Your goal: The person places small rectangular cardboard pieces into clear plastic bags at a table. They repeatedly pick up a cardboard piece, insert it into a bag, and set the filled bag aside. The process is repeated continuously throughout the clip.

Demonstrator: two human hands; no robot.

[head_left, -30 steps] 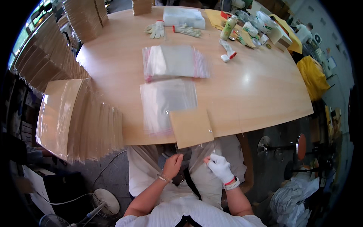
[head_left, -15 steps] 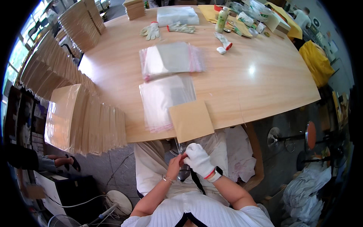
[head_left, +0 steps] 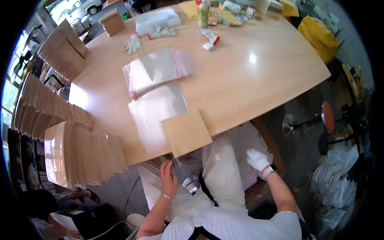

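My bare left hand [head_left: 169, 179] is raised over my lap, fingers stretched out, with nothing seen in it. Just above it, a tan cardboard square [head_left: 186, 134] lies at the table's front edge, with clear film sticking out past its near corners. Off to the right, my white-gloved right hand [head_left: 257, 159] has its fingers loosely apart, over an open carton [head_left: 276, 154] with pale sheets inside. Beneath the cardboard is a stack of clear plastic bags [head_left: 150, 114], and a second bag stack [head_left: 156, 70] with pink edges lies beyond it.
Film-wrapped cardboard pieces [head_left: 86, 154] stand in a row at the table's left, more stacks [head_left: 64, 50] behind. Gloves [head_left: 133, 44], a bottle [head_left: 203, 15] and a plastic-wrapped pack [head_left: 158, 22] sit farther back. A round stool [head_left: 327, 116] is on the right.
My hands, together over my lap before, are now apart: the right has swung right to the carton, the left has opened. The view has shifted and tilted; the cardboard stays at the table edge.
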